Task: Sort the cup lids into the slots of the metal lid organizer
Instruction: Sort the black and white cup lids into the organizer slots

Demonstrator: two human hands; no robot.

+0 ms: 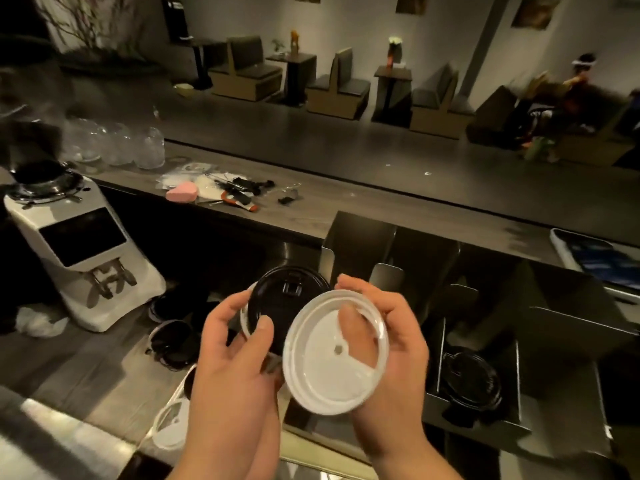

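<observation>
Right hand [394, 362] grips white lid [325, 372] beside black lid [277, 306].

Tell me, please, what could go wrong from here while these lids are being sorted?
1. The left hand holds a black lid with a white rim showing behind it; both could drop into one slot together, mixing colours.
2. The right hand holds the white lid tilted between thumb and fingers, so it may slip.
3. One slot of the metal organizer holds black lids; the white one could land there by mistake.
</observation>
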